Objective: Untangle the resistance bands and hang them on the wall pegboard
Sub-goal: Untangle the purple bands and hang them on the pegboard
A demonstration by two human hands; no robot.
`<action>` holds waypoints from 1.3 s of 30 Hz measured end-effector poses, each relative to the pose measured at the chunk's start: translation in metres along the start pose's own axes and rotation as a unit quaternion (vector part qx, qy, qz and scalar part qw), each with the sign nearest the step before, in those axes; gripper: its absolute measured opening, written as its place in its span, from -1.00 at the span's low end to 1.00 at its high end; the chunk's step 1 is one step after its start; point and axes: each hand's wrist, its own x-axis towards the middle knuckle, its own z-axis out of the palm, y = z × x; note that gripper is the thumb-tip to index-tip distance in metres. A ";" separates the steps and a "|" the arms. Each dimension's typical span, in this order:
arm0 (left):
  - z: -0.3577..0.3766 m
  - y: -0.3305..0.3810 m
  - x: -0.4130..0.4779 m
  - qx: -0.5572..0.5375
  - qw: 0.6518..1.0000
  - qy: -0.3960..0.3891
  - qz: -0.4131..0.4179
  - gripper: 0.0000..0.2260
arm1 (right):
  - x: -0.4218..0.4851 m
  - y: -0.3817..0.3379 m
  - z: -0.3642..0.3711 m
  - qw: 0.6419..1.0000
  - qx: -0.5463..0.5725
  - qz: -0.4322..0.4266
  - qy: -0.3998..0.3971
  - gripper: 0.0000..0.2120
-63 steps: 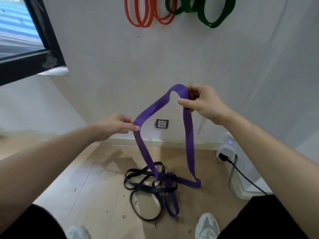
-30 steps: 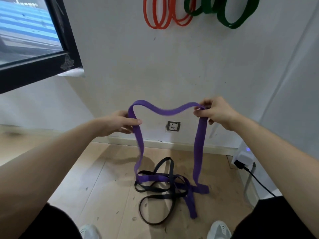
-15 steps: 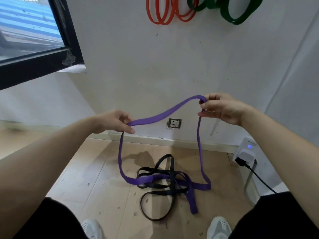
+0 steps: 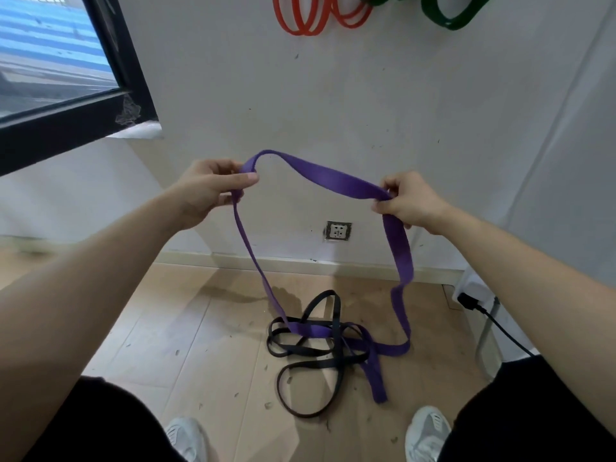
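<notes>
Two hands clamped on the purple band, tangle still on the floor

Two points of the purple band (image 4: 336, 180) are pinched: one by the left hand (image 4: 208, 188), one by the right hand (image 4: 408, 203), the hands held apart with a sagging span between them. Both hanging ends are trailed down to the wooden floor (image 4: 186, 335), where the band is threaded through the black band (image 4: 310, 351). Orange bands (image 4: 311, 18) and green bands (image 4: 446, 15) are already hung on the wall. Untangling is judged to be the step in hand; next, the purple loop must be worked free of the black one before any hanging is attempted
</notes>
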 end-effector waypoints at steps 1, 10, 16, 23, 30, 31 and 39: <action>0.004 0.000 0.001 0.028 0.998 0.050 0.009 -0.84 | 0.001 -0.002 0.000 1.000 0.009 -0.005 0.011 -0.93; -0.005 -0.030 0.010 0.162 0.976 0.145 0.007 -0.83 | -0.001 -0.022 0.003 0.956 0.278 0.026 -0.084 -0.71; 0.032 -0.028 -0.005 0.182 0.980 -0.074 -0.022 -0.72 | -0.007 -0.060 0.007 0.896 0.430 -0.030 -0.106 -0.87; 0.092 -0.001 -0.004 0.097 0.988 -0.108 0.046 -0.67 | -0.016 -0.075 0.013 0.891 0.425 -0.099 -0.128 -0.92; 0.107 0.010 -0.006 0.043 0.991 -0.116 0.043 -0.79 | -0.018 -0.070 0.003 0.893 0.424 -0.115 -0.094 -0.97; 0.107 0.012 -0.006 0.041 0.992 -0.107 0.045 -0.76 | -0.019 -0.068 0.002 0.898 0.413 -0.118 -0.092 -0.96; 0.121 0.014 -0.009 0.080 0.989 -0.071 0.100 -0.86 | -0.023 -0.072 0.003 0.881 0.437 -0.138 -0.122 -0.86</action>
